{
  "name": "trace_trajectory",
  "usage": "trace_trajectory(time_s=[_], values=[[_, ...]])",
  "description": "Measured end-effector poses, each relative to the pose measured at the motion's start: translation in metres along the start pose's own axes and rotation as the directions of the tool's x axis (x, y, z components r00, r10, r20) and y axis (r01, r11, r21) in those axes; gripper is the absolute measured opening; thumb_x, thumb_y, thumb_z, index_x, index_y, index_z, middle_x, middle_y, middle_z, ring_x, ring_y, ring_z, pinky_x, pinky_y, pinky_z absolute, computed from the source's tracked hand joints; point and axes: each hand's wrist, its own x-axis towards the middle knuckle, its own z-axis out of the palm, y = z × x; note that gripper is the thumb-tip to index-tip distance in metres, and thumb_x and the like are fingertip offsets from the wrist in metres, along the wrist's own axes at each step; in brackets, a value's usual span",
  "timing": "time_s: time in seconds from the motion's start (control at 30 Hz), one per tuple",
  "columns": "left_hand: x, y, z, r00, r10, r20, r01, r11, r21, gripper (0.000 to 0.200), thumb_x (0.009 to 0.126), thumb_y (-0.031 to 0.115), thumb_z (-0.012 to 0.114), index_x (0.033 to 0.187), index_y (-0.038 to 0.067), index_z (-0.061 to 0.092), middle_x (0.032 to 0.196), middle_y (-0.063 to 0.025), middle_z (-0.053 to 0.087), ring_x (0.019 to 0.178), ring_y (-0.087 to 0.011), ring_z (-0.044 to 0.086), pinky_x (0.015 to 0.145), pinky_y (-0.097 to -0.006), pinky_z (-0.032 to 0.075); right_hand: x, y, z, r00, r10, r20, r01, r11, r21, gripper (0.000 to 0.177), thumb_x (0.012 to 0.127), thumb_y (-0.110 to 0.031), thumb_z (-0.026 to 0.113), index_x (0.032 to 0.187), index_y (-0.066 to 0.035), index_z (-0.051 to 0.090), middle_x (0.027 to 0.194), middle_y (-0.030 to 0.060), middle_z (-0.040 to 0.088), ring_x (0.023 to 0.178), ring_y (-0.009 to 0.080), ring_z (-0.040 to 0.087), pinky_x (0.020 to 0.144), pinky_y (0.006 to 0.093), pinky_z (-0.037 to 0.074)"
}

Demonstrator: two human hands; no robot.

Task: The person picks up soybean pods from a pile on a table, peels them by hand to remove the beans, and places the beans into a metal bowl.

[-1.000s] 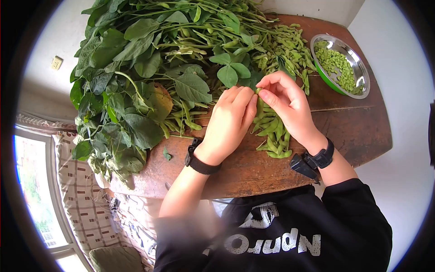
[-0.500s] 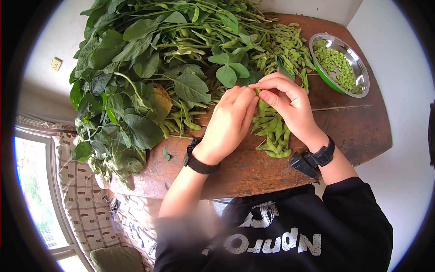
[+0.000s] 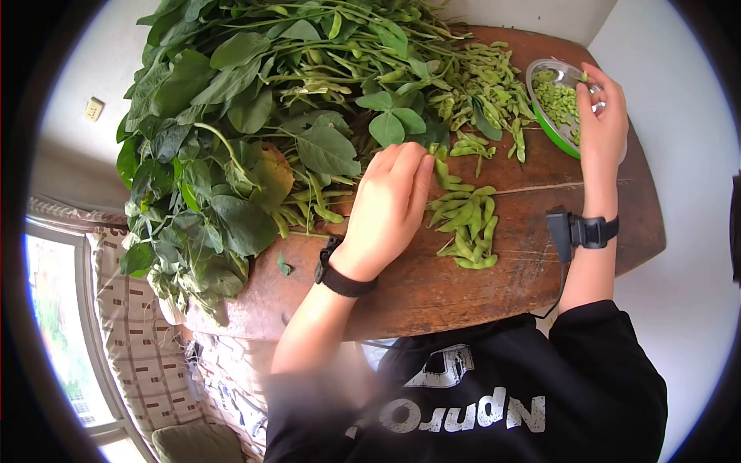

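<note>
My right hand [image 3: 603, 123] is over the right rim of the metal bowl [image 3: 556, 68], with a small green soybean [image 3: 584, 76] between thumb and fingertip. Shelled soybeans [image 3: 557, 100] lie in the bowl, partly covered by the hand. At the middle of the table, my left hand [image 3: 394, 204] is closed, back up with its fingers curled together. Whatever it holds is hidden. Beside its thumb lie some soybean pods [image 3: 455, 184], and a small pile of pods [image 3: 469, 224] sits just to the right.
Cut soybean plants [image 3: 255, 116] with broad leaves cover the left and back of the wooden table [image 3: 370, 312]. More loose pods [image 3: 494, 85] lie at the back, left of the bowl. A wall stands to the right; a curtained window [image 3: 62, 324] is at the left.
My right hand has left my left hand and moved right and away from me to the bowl. My left hand stays almost where it was, fingers closed.
</note>
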Motion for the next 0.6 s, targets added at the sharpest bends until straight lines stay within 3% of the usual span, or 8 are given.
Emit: trace_trajectory(time_s=[0.07,0.1,0.2,0.23,0.27,0.3,0.4,0.6], values=[[0.000,0.000,-0.001,0.999,-0.032,-0.011,0.031,0.999,-0.039,0.012,0.095,0.007,0.054,0.086,0.000,0.050,0.076,-0.0155,0.051,0.075,-0.0361,0.051,0.069,-0.0431,0.042,0.002,0.027,-0.005,0.980,-0.190,0.052,0.190,0.834,-0.518,0.021,0.094,-0.015,0.062,0.113,-0.008,0.064,0.104,0.0034,0.064,0.081,0.0122,0.059,0.073,0.0264,0.048],[0.000,0.000,-0.001,1.000,-0.029,-0.011,0.028,0.999,-0.040,0.012,0.095,0.007,0.054,0.086,0.000,0.050,0.076,-0.0155,0.051,0.075,-0.0361,0.051,0.069,-0.0431,0.042,0.000,0.023,-0.004,0.980,-0.191,0.050,0.189,0.834,-0.519,0.021,0.094,-0.015,0.062,0.113,-0.008,0.064,0.104,0.0034,0.064,0.081,0.0122,0.059,0.073,0.0264,0.048],[-0.001,-0.002,-0.001,0.999,-0.045,-0.028,0.045,0.999,-0.019,0.013,0.096,0.008,0.053,0.086,0.000,0.051,0.075,-0.0154,0.051,0.073,-0.0359,0.051,0.067,-0.0432,0.042,-0.019,-0.007,0.017,0.944,0.026,0.330,-0.015,0.999,-0.036,0.024,0.093,-0.015,0.064,0.114,-0.006,0.064,0.099,0.0023,0.065,0.083,0.0104,0.059,0.075,0.0246,0.048],[0.000,-0.003,-0.001,0.997,-0.072,-0.025,0.070,0.996,-0.051,0.013,0.096,0.008,0.053,0.085,0.001,0.051,0.075,-0.0156,0.051,0.072,-0.0359,0.051,0.067,-0.0433,0.042,-0.027,-0.019,0.025,0.890,0.058,0.453,-0.156,0.971,0.183,0.025,0.092,-0.015,0.065,0.115,-0.005,0.064,0.097,0.0020,0.065,0.083,0.0096,0.059,0.074,0.0244,0.048],[0.000,-0.003,-0.001,0.995,-0.098,-0.020,0.096,0.992,-0.085,0.014,0.096,0.009,0.053,0.085,0.001,0.051,0.074,-0.0159,0.051,0.071,-0.0359,0.051,0.066,-0.0434,0.042,-0.035,-0.035,0.028,0.793,0.046,0.607,-0.248,0.935,0.253,0.025,0.094,-0.016,0.063,0.116,-0.006,0.063,0.100,0.0012,0.064,0.088,0.0089,0.059,0.079,0.0241,0.048],[0.000,-0.003,0.000,0.995,-0.097,-0.017,0.095,0.992,-0.087,0.014,0.096,0.009,0.053,0.085,0.001,0.051,0.074,-0.0159,0.051,0.071,-0.0359,0.051,0.066,-0.0434,0.042,-0.042,-0.050,0.029,0.674,0.012,0.738,-0.348,0.887,0.303,0.024,0.095,-0.017,0.062,0.118,-0.007,0.063,0.104,0.0005,0.064,0.094,0.0082,0.059,0.084,0.0238,0.048],[0.000,-0.003,-0.003,0.992,-0.124,-0.012,0.121,0.986,-0.118,0.014,0.096,0.010,0.053,0.085,0.001,0.052,0.073,-0.0161,0.051,0.071,-0.0360,0.051,0.065,-0.0432,0.041,-0.062,-0.064,0.039,0.493,-0.072,0.867,-0.540,0.756,0.370,0.028,0.094,-0.014,0.063,0.120,-0.003,0.059,0.102,-0.0002,0.061,0.096,0.0074,0.058,0.085,0.0227,0.047],[0.002,-0.002,-0.002,0.999,-0.033,0.037,0.034,0.999,-0.026,0.016,0.096,0.014,0.055,0.088,0.000,0.053,0.074,-0.0160,0.054,0.072,-0.0361,0.053,0.066,-0.0436,0.043,-0.082,-0.062,0.048,0.496,-0.092,0.863,-0.699,0.547,0.460,0.024,0.095,-0.011,0.062,0.117,-0.003,0.055,0.101,0.0013,0.060,0.082,0.0068,0.056,0.070,0.0216,0.046]])
